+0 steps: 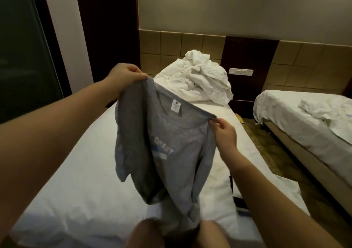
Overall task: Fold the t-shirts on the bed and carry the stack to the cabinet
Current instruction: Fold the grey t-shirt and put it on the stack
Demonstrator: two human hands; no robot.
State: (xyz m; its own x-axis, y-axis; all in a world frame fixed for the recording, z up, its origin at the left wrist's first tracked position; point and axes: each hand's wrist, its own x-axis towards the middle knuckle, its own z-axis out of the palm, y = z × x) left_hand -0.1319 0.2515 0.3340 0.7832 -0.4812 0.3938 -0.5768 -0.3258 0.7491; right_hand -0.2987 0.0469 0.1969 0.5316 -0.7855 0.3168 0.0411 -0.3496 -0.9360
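A grey t-shirt (171, 142) hangs in the air above the bed (80, 171), held up by its two shoulders so that the neckline, with a white label inside it, faces the camera; pale lettering and a blue stripe cross the chest, and the hem droops down toward the person's knees (148, 232) at the bottom edge. The left hand (125, 76) pinches the far shoulder seam between thumb and curled fingers, raised higher than the other. The right hand (224, 131) pinches the near shoulder, lower and closer in. The bed under the shirt is covered in a white sheet. At its head lies a heap of crumpled white bedding (200, 80), against a tiled headboard wall. A second bed (304, 118) stands to the right, across a strip of floor, with rumpled white linen on it.
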